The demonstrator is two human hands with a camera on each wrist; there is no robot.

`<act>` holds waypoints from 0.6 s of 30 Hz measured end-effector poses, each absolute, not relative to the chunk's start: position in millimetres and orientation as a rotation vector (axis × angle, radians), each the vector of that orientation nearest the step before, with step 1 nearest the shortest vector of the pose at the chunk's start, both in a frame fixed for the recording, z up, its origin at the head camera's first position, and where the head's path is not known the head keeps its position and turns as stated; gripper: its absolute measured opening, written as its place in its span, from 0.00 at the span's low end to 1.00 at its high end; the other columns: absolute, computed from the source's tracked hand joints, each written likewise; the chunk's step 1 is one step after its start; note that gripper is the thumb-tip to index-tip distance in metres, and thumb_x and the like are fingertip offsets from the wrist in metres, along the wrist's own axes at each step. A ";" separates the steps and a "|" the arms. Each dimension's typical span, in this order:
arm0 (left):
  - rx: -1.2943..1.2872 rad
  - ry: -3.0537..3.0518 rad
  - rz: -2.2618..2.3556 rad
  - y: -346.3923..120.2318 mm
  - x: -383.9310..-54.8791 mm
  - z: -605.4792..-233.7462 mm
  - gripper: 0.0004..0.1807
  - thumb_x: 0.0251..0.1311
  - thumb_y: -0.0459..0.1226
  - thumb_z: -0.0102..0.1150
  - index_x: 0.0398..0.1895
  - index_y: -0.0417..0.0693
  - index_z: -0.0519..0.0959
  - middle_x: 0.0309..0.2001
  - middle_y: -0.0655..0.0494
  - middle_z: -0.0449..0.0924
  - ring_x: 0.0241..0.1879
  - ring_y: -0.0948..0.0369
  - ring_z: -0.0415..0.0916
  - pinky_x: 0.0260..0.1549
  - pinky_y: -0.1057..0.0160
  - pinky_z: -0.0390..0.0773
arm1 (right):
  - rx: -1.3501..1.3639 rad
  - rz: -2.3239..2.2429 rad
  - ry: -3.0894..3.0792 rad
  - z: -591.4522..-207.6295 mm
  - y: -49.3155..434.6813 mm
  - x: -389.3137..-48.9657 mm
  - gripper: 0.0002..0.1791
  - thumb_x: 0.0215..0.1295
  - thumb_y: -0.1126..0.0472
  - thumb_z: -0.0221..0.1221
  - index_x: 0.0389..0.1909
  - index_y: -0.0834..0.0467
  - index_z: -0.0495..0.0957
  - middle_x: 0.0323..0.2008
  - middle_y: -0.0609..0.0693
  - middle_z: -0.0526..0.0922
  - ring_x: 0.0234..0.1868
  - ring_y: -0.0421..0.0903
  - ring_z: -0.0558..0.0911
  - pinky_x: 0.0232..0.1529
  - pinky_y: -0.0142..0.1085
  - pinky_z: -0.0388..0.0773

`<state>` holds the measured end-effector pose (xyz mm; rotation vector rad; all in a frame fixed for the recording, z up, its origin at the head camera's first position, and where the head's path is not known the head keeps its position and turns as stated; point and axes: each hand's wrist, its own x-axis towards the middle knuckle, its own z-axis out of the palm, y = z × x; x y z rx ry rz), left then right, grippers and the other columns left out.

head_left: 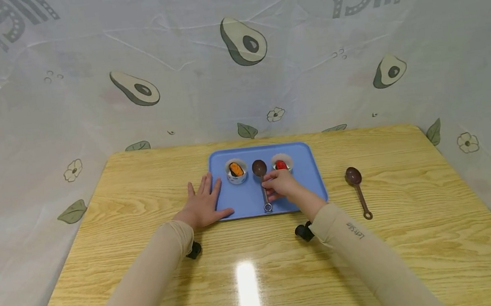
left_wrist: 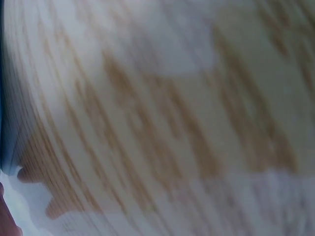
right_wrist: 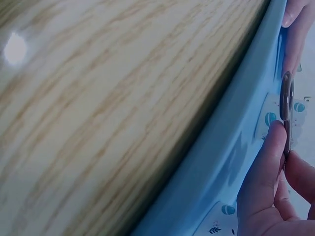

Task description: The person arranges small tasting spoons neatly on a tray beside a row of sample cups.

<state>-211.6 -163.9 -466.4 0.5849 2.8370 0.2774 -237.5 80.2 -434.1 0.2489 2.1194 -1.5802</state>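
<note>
My right hand (head_left: 282, 184) pinches the handle of a dark brown spoon (head_left: 259, 167) between thumb and fingers. The spoon is over a blue tray (head_left: 244, 204), bowl toward the far side and ringed handle end toward me. In the right wrist view, thumb and fingertips grip the spoon's handle (right_wrist: 286, 105). My left hand (head_left: 201, 207) rests with fingers spread at the tray's left edge. On the tray, a patterned white cup (head_left: 237, 178) holds an orange-and-black piece (head_left: 235, 168). Another white cup (head_left: 287, 159), partly behind my right hand, holds a red piece (head_left: 280, 164).
A second brown spoon (head_left: 354, 177) lies on the wooden table (head_left: 256, 245) right of the tray. Behind the table's far edge hangs a pale curtain (head_left: 192, 88) printed with avocados. Dark wrist-worn devices (head_left: 303, 232) sit under both forearms.
</note>
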 end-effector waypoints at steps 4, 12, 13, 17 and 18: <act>0.571 2.833 0.245 -162.7 -210.8 -462.9 0.56 0.55 0.71 0.39 0.74 0.40 0.41 0.73 0.35 0.29 0.74 0.43 0.29 0.63 0.31 0.30 | 0.266 -1.582 2.119 -436.2 78.9 -239.0 0.18 0.66 0.68 0.52 0.56 0.68 0.71 0.26 0.49 0.73 0.21 0.39 0.74 0.24 0.32 0.80; 0.548 2.836 0.140 -159.9 -213.3 -466.3 0.53 0.59 0.66 0.42 0.74 0.41 0.41 0.73 0.35 0.28 0.74 0.43 0.30 0.63 0.31 0.33 | 0.279 -1.596 2.113 -444.3 76.6 -241.4 0.18 0.66 0.68 0.53 0.56 0.68 0.71 0.25 0.49 0.73 0.20 0.39 0.74 0.24 0.33 0.80; 0.548 2.836 0.138 -159.7 -213.3 -466.6 0.53 0.59 0.67 0.42 0.74 0.41 0.40 0.73 0.36 0.28 0.74 0.43 0.29 0.63 0.31 0.33 | 0.278 -1.600 2.116 -445.7 76.3 -241.4 0.18 0.66 0.69 0.53 0.56 0.68 0.71 0.25 0.49 0.73 0.20 0.40 0.74 0.24 0.34 0.80; 0.543 2.839 0.145 -160.5 -213.3 -468.2 0.54 0.58 0.68 0.41 0.74 0.41 0.40 0.74 0.36 0.28 0.74 0.43 0.29 0.63 0.31 0.33 | 0.268 -1.613 2.126 -449.2 74.8 -240.7 0.16 0.66 0.69 0.53 0.54 0.68 0.72 0.24 0.49 0.73 0.20 0.39 0.74 0.23 0.34 0.80; 0.537 2.838 0.142 -160.8 -213.4 -468.6 0.53 0.58 0.68 0.41 0.74 0.42 0.40 0.74 0.36 0.28 0.74 0.44 0.29 0.63 0.32 0.32 | 0.267 -1.617 2.127 -449.9 74.3 -240.5 0.15 0.66 0.70 0.53 0.53 0.69 0.72 0.24 0.49 0.73 0.20 0.40 0.74 0.23 0.34 0.80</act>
